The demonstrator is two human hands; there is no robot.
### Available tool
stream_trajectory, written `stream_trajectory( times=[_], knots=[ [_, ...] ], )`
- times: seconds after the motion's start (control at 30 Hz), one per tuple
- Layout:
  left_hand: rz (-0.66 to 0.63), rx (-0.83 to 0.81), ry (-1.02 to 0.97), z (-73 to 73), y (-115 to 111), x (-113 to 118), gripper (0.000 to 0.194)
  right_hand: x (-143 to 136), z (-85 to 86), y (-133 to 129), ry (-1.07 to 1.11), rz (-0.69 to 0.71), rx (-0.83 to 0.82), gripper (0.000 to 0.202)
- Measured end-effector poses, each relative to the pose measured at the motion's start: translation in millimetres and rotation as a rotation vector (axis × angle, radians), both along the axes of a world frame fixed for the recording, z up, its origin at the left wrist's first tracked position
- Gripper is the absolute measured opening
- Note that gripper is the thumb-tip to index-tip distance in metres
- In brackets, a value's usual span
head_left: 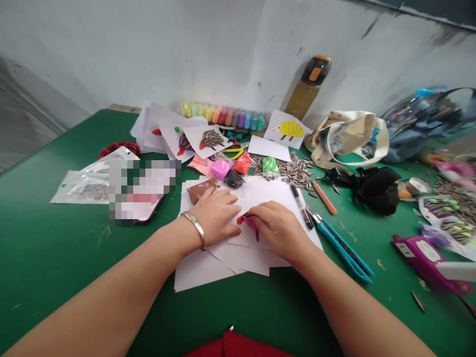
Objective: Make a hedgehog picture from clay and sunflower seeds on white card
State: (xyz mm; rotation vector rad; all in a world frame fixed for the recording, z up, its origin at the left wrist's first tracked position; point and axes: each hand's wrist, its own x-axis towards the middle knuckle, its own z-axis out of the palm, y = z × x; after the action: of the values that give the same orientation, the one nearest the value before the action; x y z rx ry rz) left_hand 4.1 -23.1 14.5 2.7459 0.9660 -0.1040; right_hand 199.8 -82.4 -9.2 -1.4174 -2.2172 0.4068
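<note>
Place: craft table in a plain room | Shown by: green table (55,258) strewn with clay packets (241,163), paper sheets (208,267), sunflower seeds (293,171), scissors (342,245) | Backed by: bare grey wall (148,49)

I see a green tabletop (55,258). Far edge, by the wall: row of clay packs (223,115), bottle (308,87), hedgehog card (287,130). Seeds (293,169) piled near the middle w/ loose clay bags (241,166). Left side: plastic sleeves (84,186), red ring (119,147). Right half: tote bag (349,136), black cloth (374,186), orange pen (324,197), blue scissors (344,245). Near right edge: purple case (427,258), more seed cards (448,206).
</note>
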Motion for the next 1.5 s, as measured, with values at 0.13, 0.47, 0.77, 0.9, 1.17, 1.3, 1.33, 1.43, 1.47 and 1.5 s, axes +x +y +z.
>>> stream_trajectory(
  times=[0.13, 0.47, 0.77, 0.9, 1.17, 1.3, 1.33, 1.43, 1.47, 1.5],
  knots=[
    [0.003, -0.005, 0.003, 0.2, 0, 0, 0.026, -1, -0.4, 1, -0.016, 0.012, -0.016, 0.021],
    [0.000, 0.005, -0.013, -0.8, -1, 0, 0.024, 0, 0.0, 2, -0.058, 0.040, 0.005, 0.024],
    [0.005, -0.009, -0.021, -0.4, -1, 1, 0.024, -1, -3.5, 3, -0.042, 0.055, 0.022, 0.023],
    [0.013, -0.024, -0.018, 0.6, -1, 1, 0.023, -1, -4.8, 3, -0.042, 0.063, 0.028, 0.022],
    [-0.005, 0.003, -0.012, -0.7, -1, 1, 0.025, -1, -3.8, 3, -0.044, 0.048, 0.013, 0.022],
    [-0.008, 0.004, -0.012, -1.0, 0, 0, 0.026, 6, 0.8, 2, -0.007, -0.011, 0.019, 0.017],
    [-0.008, 0.006, -0.018, -1.4, 0, 0, 0.026, 7, 1.7, 2, -0.007, -0.029, 0.020, 0.017],
    [-0.012, 0.011, -0.046, -4.0, 1, -3, 0.027, 11, 3.0, 3, -0.031, -0.059, 0.013, 0.016],
    [-0.014, 0.014, -0.056, -5.1, 1, -3, 0.027, 11, 3.1, 3, -0.040, -0.061, 0.004, 0.017],
    [-0.016, 0.017, -0.065, -6.2, 2, -4, 0.027, 11, 3.2, 3, -0.047, -0.060, -0.007, 0.017]
  ],
)
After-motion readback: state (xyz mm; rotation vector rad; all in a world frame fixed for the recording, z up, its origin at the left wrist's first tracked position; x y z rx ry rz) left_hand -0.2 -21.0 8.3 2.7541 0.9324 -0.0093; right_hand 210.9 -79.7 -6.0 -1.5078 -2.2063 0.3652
